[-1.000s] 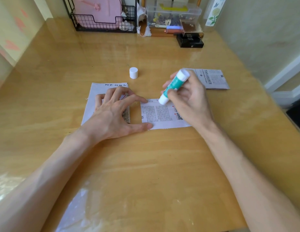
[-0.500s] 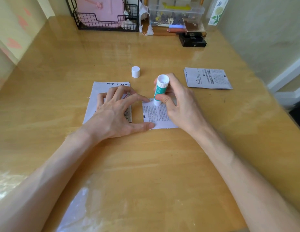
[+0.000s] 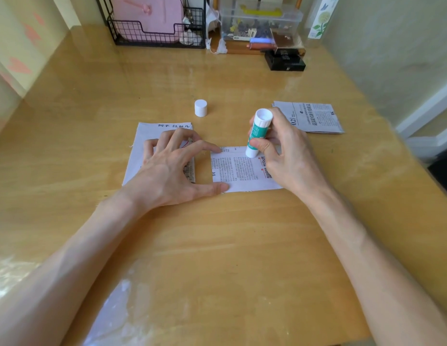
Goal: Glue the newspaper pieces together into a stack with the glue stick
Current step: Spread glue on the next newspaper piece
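A newspaper piece [image 3: 238, 171] lies flat in the middle of the wooden table. My right hand [image 3: 283, 156] grips a green and white glue stick [image 3: 257, 133], its tip pressed on the far edge of that piece. My left hand [image 3: 172, 168] lies spread, with forefinger and thumb pressing the piece's left edge. The other fingers rest on a second newspaper piece [image 3: 152, 136] to the left, partly hidden by the hand. A third newspaper piece [image 3: 314, 117] lies at the right. The white glue cap [image 3: 200, 108] stands farther back.
A black wire basket [image 3: 155, 33] with a pink item stands at the back, beside a clear plastic box [image 3: 259, 23] and a small black box [image 3: 284, 61]. A wall runs along the table's right edge [image 3: 382, 116].
The glue stick swept left along the far edge of the middle piece, stood up more upright, then slid back to the right. My left hand has stayed in place.
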